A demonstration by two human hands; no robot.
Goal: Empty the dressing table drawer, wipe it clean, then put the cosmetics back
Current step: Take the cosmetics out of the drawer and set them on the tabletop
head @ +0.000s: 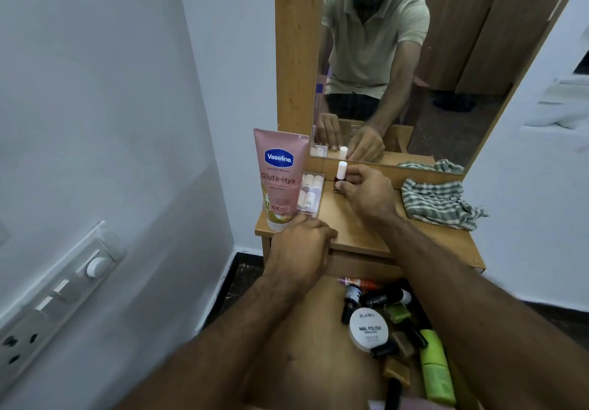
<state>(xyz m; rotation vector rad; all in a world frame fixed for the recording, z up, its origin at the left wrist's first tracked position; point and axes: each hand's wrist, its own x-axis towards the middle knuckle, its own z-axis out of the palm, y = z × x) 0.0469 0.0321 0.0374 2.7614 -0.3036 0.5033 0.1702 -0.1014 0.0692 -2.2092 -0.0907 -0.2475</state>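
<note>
Right hand (pixel 366 192) is pinching the upright nail polish bottle (pixel 340 175) just right of the Vaseline tube (pixel 280 180), left hand (pixel 302 247) resting curled, empty.

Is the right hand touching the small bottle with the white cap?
Touching. In the head view the right hand pinches the bottle at its dark base, fingers curled against it, on the tabletop by the mirror.

My right hand (pixel 366 194) reaches forward, fingers pinched together at their tips. My left hand (pixel 301 247) lies nearer, knuckles up, fingers curled.
</note>
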